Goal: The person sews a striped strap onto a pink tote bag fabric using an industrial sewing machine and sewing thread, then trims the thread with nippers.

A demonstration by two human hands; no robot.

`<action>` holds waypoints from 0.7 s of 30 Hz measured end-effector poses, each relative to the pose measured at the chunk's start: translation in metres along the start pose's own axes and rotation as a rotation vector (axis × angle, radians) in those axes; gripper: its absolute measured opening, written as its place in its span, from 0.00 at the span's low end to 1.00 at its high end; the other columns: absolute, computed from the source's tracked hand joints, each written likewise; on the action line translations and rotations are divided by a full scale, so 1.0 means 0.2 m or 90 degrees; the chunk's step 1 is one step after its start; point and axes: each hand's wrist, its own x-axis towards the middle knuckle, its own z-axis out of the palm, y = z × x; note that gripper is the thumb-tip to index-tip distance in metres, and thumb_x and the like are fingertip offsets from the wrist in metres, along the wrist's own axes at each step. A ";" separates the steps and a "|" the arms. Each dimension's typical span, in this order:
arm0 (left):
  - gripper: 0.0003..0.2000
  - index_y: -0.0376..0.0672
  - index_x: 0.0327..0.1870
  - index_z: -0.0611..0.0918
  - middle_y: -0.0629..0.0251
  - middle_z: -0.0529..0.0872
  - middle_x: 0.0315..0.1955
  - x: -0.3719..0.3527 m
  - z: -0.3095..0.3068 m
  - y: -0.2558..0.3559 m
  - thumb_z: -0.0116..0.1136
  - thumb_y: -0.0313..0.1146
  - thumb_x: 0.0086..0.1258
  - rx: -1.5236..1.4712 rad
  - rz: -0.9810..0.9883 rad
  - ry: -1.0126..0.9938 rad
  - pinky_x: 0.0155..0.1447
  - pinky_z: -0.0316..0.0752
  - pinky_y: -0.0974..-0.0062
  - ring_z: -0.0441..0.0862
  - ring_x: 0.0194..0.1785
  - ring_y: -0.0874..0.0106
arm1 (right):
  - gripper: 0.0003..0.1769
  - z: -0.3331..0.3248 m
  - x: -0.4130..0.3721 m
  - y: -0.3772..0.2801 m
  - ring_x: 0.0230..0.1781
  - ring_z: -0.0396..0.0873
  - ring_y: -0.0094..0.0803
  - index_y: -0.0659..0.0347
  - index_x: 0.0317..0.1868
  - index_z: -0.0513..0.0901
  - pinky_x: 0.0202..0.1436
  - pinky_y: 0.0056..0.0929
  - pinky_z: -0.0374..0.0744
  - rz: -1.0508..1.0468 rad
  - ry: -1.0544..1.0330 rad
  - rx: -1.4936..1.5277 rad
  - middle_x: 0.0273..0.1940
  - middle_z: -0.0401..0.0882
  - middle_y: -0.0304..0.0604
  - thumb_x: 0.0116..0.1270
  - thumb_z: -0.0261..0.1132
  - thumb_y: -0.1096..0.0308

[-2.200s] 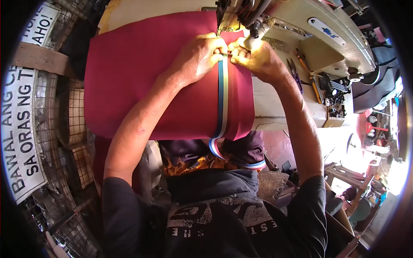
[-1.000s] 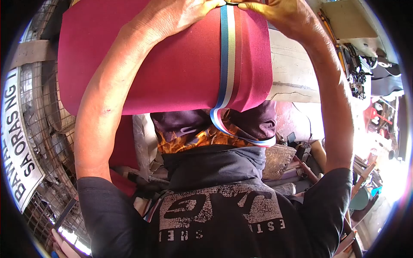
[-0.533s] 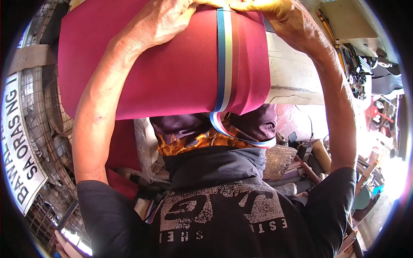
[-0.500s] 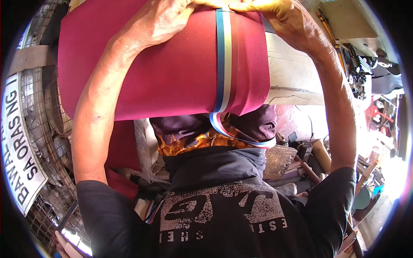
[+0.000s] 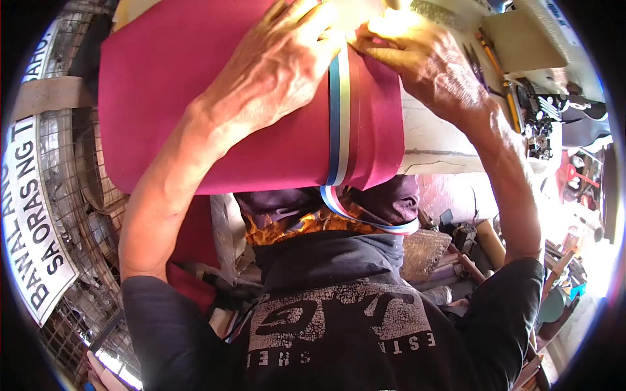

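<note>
Sewing table (image 5: 443,133): maroon fabric (image 5: 195,111), perhaps pencil (image 5: 507,104).

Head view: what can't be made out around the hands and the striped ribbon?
- Fingertips of the left hand and right hand: head view, washed out by glare; whether they pinch or press the striped ribbon cannot be told.
- Ribbon's far end: lost in the glare at the top edge.
- Sewing machine: cut off by the top edge; no needle in view.
- Sign: lettering cut by the lens rim.
</note>
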 end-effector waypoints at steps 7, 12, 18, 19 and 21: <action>0.08 0.38 0.41 0.89 0.55 0.84 0.33 0.09 0.05 -0.04 0.66 0.33 0.70 -0.127 -0.277 -0.022 0.48 0.78 0.59 0.83 0.40 0.57 | 0.28 -0.01 -0.02 0.05 0.64 0.79 0.45 0.53 0.68 0.80 0.67 0.46 0.77 -0.087 0.019 -0.066 0.65 0.81 0.43 0.66 0.60 0.68; 0.09 0.46 0.46 0.91 0.57 0.86 0.35 0.12 0.05 0.01 0.65 0.36 0.70 -0.125 -0.261 -0.025 0.52 0.78 0.62 0.83 0.43 0.60 | 0.28 0.01 -0.02 0.06 0.70 0.74 0.47 0.59 0.67 0.80 0.75 0.48 0.72 -0.103 0.024 -0.028 0.67 0.78 0.44 0.65 0.59 0.66; 0.07 0.46 0.47 0.86 0.59 0.82 0.42 0.08 0.11 0.00 0.59 0.32 0.72 -0.018 -0.153 0.016 0.55 0.75 0.59 0.80 0.47 0.60 | 0.26 0.04 -0.04 0.02 0.68 0.76 0.38 0.56 0.63 0.82 0.78 0.50 0.67 -0.070 0.067 -0.068 0.64 0.81 0.41 0.63 0.61 0.65; 0.08 0.46 0.47 0.86 0.58 0.81 0.43 0.07 0.12 -0.01 0.59 0.32 0.72 -0.009 -0.150 0.011 0.55 0.75 0.59 0.79 0.47 0.59 | 0.26 0.05 -0.04 0.02 0.68 0.75 0.38 0.56 0.63 0.82 0.78 0.49 0.67 -0.061 0.071 -0.068 0.64 0.80 0.40 0.63 0.61 0.65; 0.08 0.46 0.48 0.85 0.56 0.80 0.45 0.04 0.13 -0.01 0.59 0.31 0.72 0.006 -0.142 -0.001 0.56 0.74 0.58 0.78 0.49 0.58 | 0.28 0.05 -0.06 0.01 0.70 0.74 0.39 0.55 0.65 0.81 0.78 0.49 0.67 -0.048 0.064 -0.074 0.66 0.79 0.40 0.62 0.61 0.64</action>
